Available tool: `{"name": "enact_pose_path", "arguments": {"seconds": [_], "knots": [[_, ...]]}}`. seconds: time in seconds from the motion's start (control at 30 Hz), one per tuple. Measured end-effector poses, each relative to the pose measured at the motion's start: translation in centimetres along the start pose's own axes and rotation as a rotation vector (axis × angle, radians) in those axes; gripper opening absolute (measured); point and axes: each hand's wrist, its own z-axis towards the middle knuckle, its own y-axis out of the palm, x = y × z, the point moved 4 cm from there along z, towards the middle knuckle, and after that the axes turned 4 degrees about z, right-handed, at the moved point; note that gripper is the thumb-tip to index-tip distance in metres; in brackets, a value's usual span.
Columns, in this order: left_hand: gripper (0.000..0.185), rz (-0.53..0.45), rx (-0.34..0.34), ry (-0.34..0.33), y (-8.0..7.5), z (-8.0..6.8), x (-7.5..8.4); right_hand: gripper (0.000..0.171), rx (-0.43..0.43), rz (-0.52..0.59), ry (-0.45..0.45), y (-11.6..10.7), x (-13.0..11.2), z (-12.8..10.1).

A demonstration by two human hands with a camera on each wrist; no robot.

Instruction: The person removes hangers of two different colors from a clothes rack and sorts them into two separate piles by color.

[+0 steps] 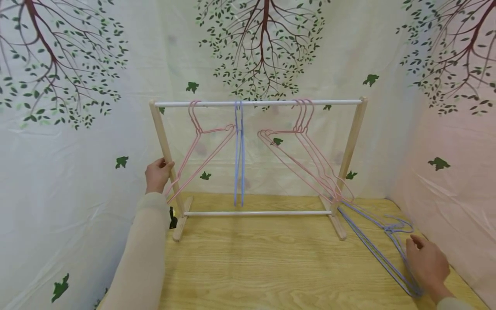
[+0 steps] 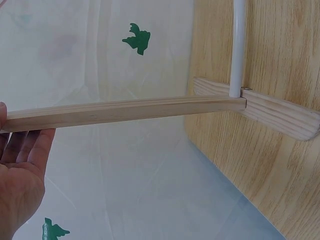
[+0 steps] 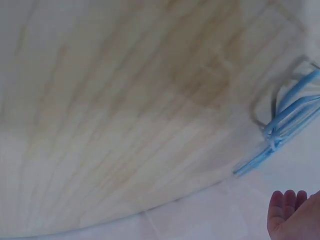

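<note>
A wooden clothes rack with a white top rail (image 1: 271, 103) stands before me. My left hand (image 1: 157, 175) grips its left post (image 2: 125, 111), thumb on one side and fingers on the other. Two pink hangers (image 1: 198, 130) hang at the left of the rail and three pink hangers (image 1: 301, 131) at the right. Between them hang two blue hangers (image 1: 243, 172). More blue hangers (image 1: 392, 228) lie in a pile at the table's right side. Beside that pile is my right hand (image 1: 428, 262), fingers loosely curled, nothing held; the right wrist view shows it apart from the blue hangers (image 3: 272, 140).
The rack stands on a wood-grain table (image 1: 248, 267), its lower white bar (image 1: 255, 213) close over the surface. A small dark object (image 1: 172, 218) is by the left foot. Cloth with printed trees and leaves (image 1: 116, 193) encloses the back and sides.
</note>
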Motion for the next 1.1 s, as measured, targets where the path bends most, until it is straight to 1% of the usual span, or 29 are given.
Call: {"name": "enact_pose_path", "arguments": {"seconds": [0.13,0.27,0.4,0.47,0.57,0.7,0.83,0.97,1.1], "knots": [[0.041,-0.007,0.005,-0.005,0.0,-0.4,0.3,0.042,0.065,0.058,-0.022,-0.5,-1.3,0.3],[0.042,-0.014,-0.004,-0.016,0.0,-0.5,0.4,0.039,0.139,0.135,-0.023,-1.0,-3.4,0.8],[0.043,-0.013,-0.011,-0.02,0.0,-0.6,0.4,0.035,0.227,0.223,-0.043,-1.4,-6.3,1.8],[0.043,-0.008,-0.012,-0.02,0.0,-0.6,0.4,0.034,0.268,0.261,-0.074,-1.7,-8.0,2.4],[0.043,0.002,-0.013,-0.024,0.1,-0.6,0.3,0.033,0.304,0.313,-0.114,-2.1,-10.3,3.1],[0.044,0.012,-0.019,-0.038,0.2,-0.4,0.3,0.033,0.301,0.378,-0.165,-2.7,-13.7,3.6],[0.045,0.017,-0.013,-0.049,0.2,-0.3,0.2,0.034,0.27,0.456,-0.205,-3.4,-17.3,4.0],[0.045,0.021,-0.006,-0.049,0.2,-0.1,0.2,0.033,0.249,0.509,-0.255,-4.0,-20.8,4.2],[0.046,0.02,-0.014,-0.05,0.2,-0.1,0.2,0.03,0.238,0.537,-0.316,-4.3,-23.8,4.4]]}}
